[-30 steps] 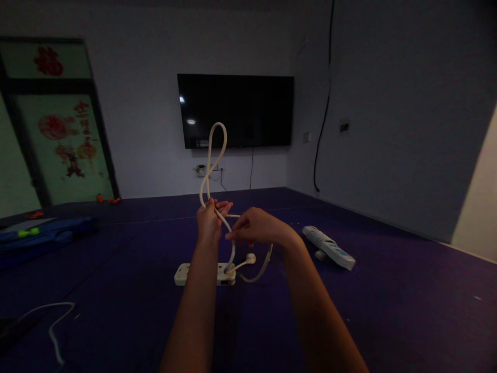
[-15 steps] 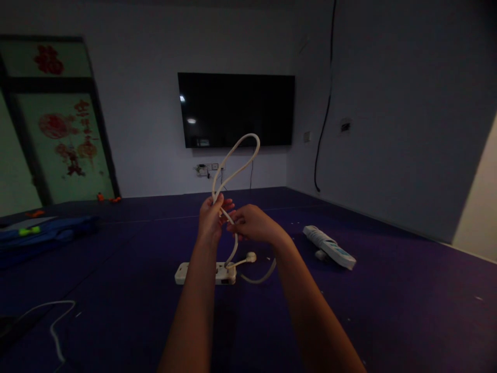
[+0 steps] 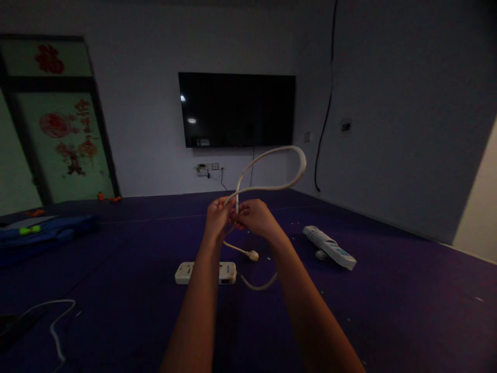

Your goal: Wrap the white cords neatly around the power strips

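A white power cord (image 3: 285,149) rises in a loop that leans right above my hands. My left hand (image 3: 219,215) is closed on the cord where the loop crosses. Right beside it, my right hand (image 3: 250,215) pinches the cord between thumb and fingers. Below them the cord's plug (image 3: 252,255) hangs or lies close to the floor; I cannot tell which. A white power strip (image 3: 227,270) lies on the purple floor, partly hidden behind my left forearm. Another stretch of cord leaves its right end and passes behind my right forearm.
On the right, a second power strip (image 3: 330,247) lies with its cord wrapped around it. A thin white cable (image 3: 54,331) lies at the lower left, and blue cloth (image 3: 58,230) farther back. A television (image 3: 236,110) hangs on the far wall; a black cable (image 3: 324,124) hangs at right.
The cord loop has tipped from upright over to the right and grown wider. My left hand has shifted slightly right, closer to my right hand. The plug has moved a little.
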A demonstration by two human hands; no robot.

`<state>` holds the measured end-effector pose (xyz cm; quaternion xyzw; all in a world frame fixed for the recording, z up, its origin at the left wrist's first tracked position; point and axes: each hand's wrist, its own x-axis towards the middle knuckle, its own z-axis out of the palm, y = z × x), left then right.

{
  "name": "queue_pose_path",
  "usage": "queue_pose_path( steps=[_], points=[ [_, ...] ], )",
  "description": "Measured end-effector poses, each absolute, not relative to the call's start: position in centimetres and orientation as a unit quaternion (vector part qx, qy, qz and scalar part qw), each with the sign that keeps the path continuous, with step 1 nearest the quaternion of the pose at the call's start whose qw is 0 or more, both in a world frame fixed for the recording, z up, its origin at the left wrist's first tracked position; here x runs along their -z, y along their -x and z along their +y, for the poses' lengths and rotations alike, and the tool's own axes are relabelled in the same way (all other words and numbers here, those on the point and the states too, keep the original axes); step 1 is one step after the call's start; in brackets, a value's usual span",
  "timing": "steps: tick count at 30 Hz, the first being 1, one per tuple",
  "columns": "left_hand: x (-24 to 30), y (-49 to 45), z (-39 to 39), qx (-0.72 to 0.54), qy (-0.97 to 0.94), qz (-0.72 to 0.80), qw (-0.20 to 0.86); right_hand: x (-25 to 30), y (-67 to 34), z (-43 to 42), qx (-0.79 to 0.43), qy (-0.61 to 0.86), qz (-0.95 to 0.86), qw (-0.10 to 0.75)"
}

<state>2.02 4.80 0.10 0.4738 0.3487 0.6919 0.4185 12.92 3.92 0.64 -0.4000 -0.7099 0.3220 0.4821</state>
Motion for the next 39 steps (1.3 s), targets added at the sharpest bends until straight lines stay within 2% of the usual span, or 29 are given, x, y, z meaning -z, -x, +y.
queue_pose_path(
  steps=[6,13,17,22,26,29,33,39],
  points=[
    [0.2,-2.2,5.4,-0.724,-0.443,0.363,0.385,-0.7,-13.7,4.5,-0.224,0.420,-0.712,0.516],
    [0.7,-0.4,6.4,-0.761,-0.396,0.384,0.341,-0.4,-15.4,5.3,-0.167,0.459,-0.621,0.613],
    [0.9,-0.1,6.5,-0.756,-0.401,0.397,0.331,-0.4,-15.8,5.4,-0.102,0.497,-0.596,0.622],
    [0.2,-0.8,4.7,-0.667,-0.464,0.407,0.417,-0.4,-15.8,5.4,0.020,0.555,-0.584,0.592],
    [-1.0,-1.3,2.7,-0.574,-0.501,0.353,0.544,-0.2,-15.7,5.3,0.059,0.597,-0.579,0.552],
    [-1.7,-1.5,2.1,-0.571,-0.464,0.234,0.636,0.0,-15.5,5.4,0.054,0.611,-0.587,0.528],
    [-1.9,-1.3,3.0,-0.651,-0.363,0.111,0.657,0.0,-15.5,5.7,0.037,0.577,-0.638,0.509],
    [-1.4,0.4,4.0,-0.649,-0.351,0.115,0.665,-0.2,-16.1,5.6,-0.054,0.419,-0.786,0.452]
  ],
)
